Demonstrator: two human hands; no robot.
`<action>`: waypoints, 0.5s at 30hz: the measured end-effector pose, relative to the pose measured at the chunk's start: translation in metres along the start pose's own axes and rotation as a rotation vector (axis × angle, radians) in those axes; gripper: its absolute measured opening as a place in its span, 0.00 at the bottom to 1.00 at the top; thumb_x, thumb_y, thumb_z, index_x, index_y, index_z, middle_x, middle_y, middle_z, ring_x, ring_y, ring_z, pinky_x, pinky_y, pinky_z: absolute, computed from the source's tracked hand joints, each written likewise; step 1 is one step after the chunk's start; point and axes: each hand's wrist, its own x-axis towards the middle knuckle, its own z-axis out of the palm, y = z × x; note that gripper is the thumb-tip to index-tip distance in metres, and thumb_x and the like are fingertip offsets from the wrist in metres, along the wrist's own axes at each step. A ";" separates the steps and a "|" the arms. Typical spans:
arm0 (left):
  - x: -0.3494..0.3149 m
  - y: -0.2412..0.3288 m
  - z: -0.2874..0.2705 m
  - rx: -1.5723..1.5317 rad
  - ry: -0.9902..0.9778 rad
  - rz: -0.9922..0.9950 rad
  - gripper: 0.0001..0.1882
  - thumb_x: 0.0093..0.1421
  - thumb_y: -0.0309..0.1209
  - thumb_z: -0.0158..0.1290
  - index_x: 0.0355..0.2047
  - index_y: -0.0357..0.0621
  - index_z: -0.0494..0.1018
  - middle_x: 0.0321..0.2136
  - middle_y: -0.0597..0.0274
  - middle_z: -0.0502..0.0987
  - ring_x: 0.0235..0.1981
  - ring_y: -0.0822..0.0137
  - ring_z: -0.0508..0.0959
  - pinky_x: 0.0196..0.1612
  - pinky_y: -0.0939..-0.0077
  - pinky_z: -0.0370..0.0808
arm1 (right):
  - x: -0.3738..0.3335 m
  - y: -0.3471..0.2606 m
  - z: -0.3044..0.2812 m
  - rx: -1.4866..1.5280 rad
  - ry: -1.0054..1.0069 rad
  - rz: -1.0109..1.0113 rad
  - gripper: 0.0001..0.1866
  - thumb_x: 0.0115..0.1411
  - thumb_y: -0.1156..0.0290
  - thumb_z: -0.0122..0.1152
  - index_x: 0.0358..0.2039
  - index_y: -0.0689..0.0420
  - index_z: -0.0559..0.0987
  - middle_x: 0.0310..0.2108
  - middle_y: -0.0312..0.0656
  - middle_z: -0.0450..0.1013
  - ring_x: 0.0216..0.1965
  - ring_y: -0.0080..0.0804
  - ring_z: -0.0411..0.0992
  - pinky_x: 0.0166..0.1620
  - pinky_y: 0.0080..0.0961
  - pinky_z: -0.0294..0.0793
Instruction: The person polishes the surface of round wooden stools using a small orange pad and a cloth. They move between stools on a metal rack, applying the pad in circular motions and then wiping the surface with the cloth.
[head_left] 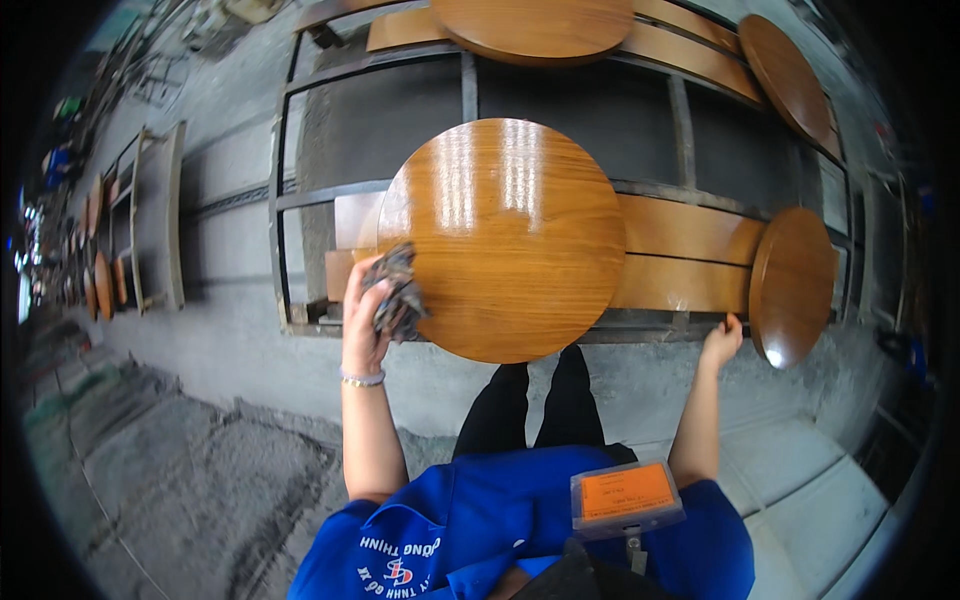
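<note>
A round, glossy wooden tabletop (505,265) with straight grain lies in front of me on a dark metal frame. My left hand (362,318) is closed around a crumpled grey-brown rag (403,295), which meets the tabletop's left edge. Well to the right, my right hand (721,342) has its fingers curled at the frame's near rail. Whatever those fingers hold, if anything, is hidden. Just beyond that hand, a smaller-looking round wooden top (793,290) is tilted. Flat wooden boards (685,255) run between the two tops.
The dark metal frame (470,85) carries another round top (540,25) at the far side and one (785,75) at the far right. Further left stands a similar rack (150,215) with several round pieces. Grey concrete floor (240,345) surrounds the frame.
</note>
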 end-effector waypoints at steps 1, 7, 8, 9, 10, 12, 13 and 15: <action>0.005 -0.004 0.013 0.036 -0.009 0.060 0.21 0.66 0.26 0.59 0.59 0.42 0.73 0.46 0.60 0.82 0.39 0.69 0.82 0.45 0.73 0.81 | -0.005 0.015 -0.003 0.033 -0.031 0.029 0.17 0.63 0.81 0.67 0.53 0.57 0.83 0.51 0.49 0.79 0.55 0.48 0.76 0.60 0.41 0.74; 0.023 -0.034 0.050 1.284 0.445 0.558 0.19 0.65 0.31 0.63 0.56 0.45 0.78 0.46 0.54 0.83 0.46 0.54 0.83 0.52 0.62 0.80 | -0.015 0.063 -0.030 -0.019 -0.202 -0.049 0.20 0.64 0.86 0.62 0.56 0.58 0.80 0.53 0.50 0.76 0.55 0.48 0.76 0.60 0.40 0.75; 0.024 -0.040 0.052 1.370 0.489 0.583 0.19 0.65 0.33 0.63 0.56 0.46 0.79 0.46 0.54 0.83 0.47 0.52 0.82 0.52 0.60 0.80 | -0.013 0.070 -0.035 -0.014 -0.227 -0.089 0.20 0.64 0.87 0.61 0.56 0.59 0.80 0.53 0.50 0.76 0.55 0.48 0.76 0.60 0.40 0.75; 0.027 -0.047 0.054 1.449 0.533 0.589 0.19 0.65 0.34 0.64 0.55 0.47 0.80 0.46 0.54 0.82 0.48 0.49 0.82 0.53 0.58 0.79 | -0.010 0.078 -0.039 -0.022 -0.247 -0.101 0.21 0.64 0.88 0.60 0.56 0.59 0.79 0.53 0.50 0.76 0.56 0.48 0.75 0.60 0.40 0.75; 0.030 -0.053 0.057 1.528 0.574 0.595 0.19 0.65 0.36 0.64 0.55 0.48 0.81 0.46 0.54 0.82 0.49 0.47 0.81 0.53 0.56 0.79 | -0.007 0.087 -0.043 -0.040 -0.278 -0.087 0.21 0.64 0.89 0.59 0.56 0.59 0.79 0.53 0.50 0.76 0.56 0.48 0.75 0.59 0.40 0.75; 0.033 -0.065 0.065 1.499 0.620 0.597 0.18 0.65 0.37 0.65 0.54 0.51 0.82 0.47 0.53 0.81 0.48 0.47 0.80 0.54 0.55 0.78 | 0.001 0.107 -0.049 -0.058 -0.296 -0.141 0.21 0.64 0.90 0.58 0.56 0.60 0.79 0.53 0.50 0.75 0.55 0.47 0.75 0.59 0.40 0.75; 0.034 -0.071 0.074 1.485 0.636 0.542 0.18 0.65 0.38 0.65 0.54 0.52 0.83 0.47 0.53 0.81 0.48 0.48 0.80 0.54 0.55 0.78 | 0.005 0.118 -0.050 -0.086 -0.301 -0.130 0.22 0.64 0.91 0.57 0.56 0.60 0.79 0.53 0.50 0.75 0.55 0.47 0.75 0.59 0.40 0.75; 0.031 -0.084 0.100 1.477 0.602 0.563 0.16 0.65 0.37 0.65 0.51 0.51 0.84 0.45 0.52 0.81 0.46 0.48 0.80 0.51 0.54 0.79 | 0.015 0.138 -0.050 -0.025 -0.310 -0.091 0.22 0.64 0.91 0.56 0.56 0.61 0.78 0.53 0.49 0.74 0.55 0.46 0.75 0.58 0.39 0.76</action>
